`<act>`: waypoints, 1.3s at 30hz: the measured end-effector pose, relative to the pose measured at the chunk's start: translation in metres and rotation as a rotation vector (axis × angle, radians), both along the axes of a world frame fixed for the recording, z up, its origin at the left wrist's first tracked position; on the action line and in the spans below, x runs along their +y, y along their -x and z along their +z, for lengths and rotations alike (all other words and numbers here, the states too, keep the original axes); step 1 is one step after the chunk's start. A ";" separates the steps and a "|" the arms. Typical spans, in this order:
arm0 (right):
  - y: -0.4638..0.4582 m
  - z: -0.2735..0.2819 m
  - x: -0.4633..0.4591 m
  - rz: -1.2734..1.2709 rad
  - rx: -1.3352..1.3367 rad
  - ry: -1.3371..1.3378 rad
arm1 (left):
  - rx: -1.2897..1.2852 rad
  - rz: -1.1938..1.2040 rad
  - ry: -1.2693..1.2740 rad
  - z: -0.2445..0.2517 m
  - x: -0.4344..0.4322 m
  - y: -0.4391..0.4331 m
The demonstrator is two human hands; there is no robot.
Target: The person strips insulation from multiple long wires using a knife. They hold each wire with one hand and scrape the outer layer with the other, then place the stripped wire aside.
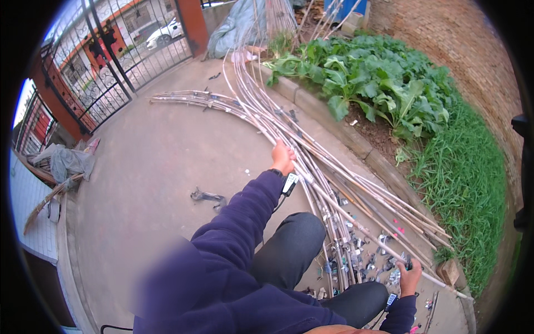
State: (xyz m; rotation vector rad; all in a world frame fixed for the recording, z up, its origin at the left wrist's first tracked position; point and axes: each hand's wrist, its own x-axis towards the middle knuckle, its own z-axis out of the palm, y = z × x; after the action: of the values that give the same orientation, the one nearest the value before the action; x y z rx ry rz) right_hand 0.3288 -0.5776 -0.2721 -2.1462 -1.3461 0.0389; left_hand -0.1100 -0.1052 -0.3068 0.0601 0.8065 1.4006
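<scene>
My left hand (pixel 283 157) is closed around a long pale pole (pixel 346 212) near the middle of the picture. The pole runs down to the lower right, where my right hand (pixel 409 275) is at it, with a small dark object (pixel 408 262) at the fingers that I cannot make out. Under and beside the pole lie many long thin poles (pixel 333 165) in loose bundles, with pale and dark wrappings on them. Scraps of dark and pale material (pixel 369 263) lie on the ground near my knees.
A concrete kerb (pixel 350 140) borders leafy green plants (pixel 367 83) and grass (pixel 463 179) on the right. A black metal gate (pixel 112 62) stands at the upper left. A dark strip (pixel 208 196) lies on the concrete; a straw broom (pixel 46 202) leans at the left.
</scene>
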 end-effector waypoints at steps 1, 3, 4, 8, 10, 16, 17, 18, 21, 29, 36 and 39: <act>-0.003 -0.006 0.000 0.027 0.046 0.009 | 0.009 0.007 -0.077 -0.008 -0.002 0.001; -0.012 -0.020 -0.004 0.029 -0.002 0.034 | 0.016 -0.002 -0.144 -0.023 -0.017 0.004; -0.017 -0.026 -0.009 0.052 -0.022 0.014 | -0.014 -0.001 -0.153 -0.029 -0.027 0.003; -0.037 -0.049 -0.032 -0.016 0.096 0.229 | -0.015 -0.012 -0.162 -0.037 -0.061 -0.006; -0.043 -0.059 -0.036 -0.034 0.053 0.203 | -0.006 0.005 -0.153 -0.035 -0.064 -0.014; -0.061 -0.053 0.007 -0.011 0.152 0.203 | -0.037 0.029 -0.208 -0.028 -0.025 -0.020; -0.060 -0.047 0.015 0.034 0.173 0.165 | -0.041 0.043 -0.203 -0.030 -0.020 -0.019; -0.060 -0.041 0.023 0.048 0.122 0.194 | -0.027 0.043 -0.214 -0.032 -0.016 -0.019; -0.046 -0.033 0.048 0.040 0.133 0.180 | -0.014 0.059 -0.155 -0.041 0.005 -0.020; -0.044 -0.071 0.260 0.127 0.147 0.183 | 0.604 -0.563 -0.191 -0.039 0.154 0.001; -0.017 -0.123 0.411 0.030 0.014 0.360 | 0.593 -0.964 -0.255 -0.075 -0.018 -0.027; -0.019 -0.153 0.424 -0.026 -0.016 0.422 | 0.620 -1.031 -0.102 -0.097 -0.072 0.001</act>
State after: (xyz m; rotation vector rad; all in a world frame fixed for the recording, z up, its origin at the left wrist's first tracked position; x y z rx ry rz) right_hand 0.3480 -0.1535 -0.4253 -2.5129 -1.4161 0.3216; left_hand -0.1105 -0.1773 -0.4036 0.8966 0.9890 0.4142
